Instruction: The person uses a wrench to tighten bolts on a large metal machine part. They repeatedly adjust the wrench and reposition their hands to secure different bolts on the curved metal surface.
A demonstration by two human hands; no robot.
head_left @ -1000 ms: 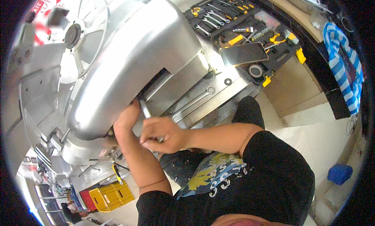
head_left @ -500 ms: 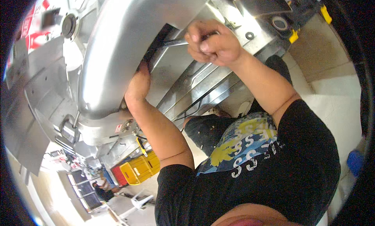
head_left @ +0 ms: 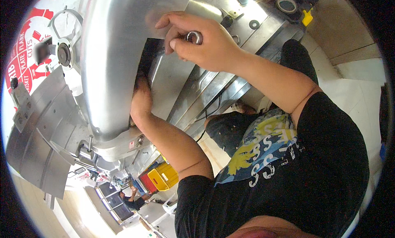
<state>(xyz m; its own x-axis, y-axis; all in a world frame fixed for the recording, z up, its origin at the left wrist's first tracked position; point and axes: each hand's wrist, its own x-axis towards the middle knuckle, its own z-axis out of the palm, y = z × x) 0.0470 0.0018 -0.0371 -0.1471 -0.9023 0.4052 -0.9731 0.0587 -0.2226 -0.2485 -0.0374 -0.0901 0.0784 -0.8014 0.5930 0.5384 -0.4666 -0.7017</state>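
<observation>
A large, smooth silver machine housing (head_left: 105, 57) fills the upper left, with a dark slot-like opening (head_left: 152, 46) along its side. My left hand (head_left: 142, 92) reaches into that opening; its fingers are hidden inside. Over the upper end of the slot, my right hand (head_left: 207, 42) is curled round a wrench (head_left: 194, 37), whose shiny round end sticks out between the fingers. The index finger is stretched toward the housing's surface; contact cannot be made out.
A curved metal plate (head_left: 45, 127) and a round hub (head_left: 63, 53) are at the left. Metal rails (head_left: 214, 83) run below the slot. A small black washer (head_left: 254, 24) lies at upper right. Yellow crates (head_left: 164, 176) and another person (head_left: 132, 201) are farther off.
My right hand has shifted left toward the housing, its index finger now stretched out and the wrench's round end visible. My left hand stays in the opening. The view has shifted.
</observation>
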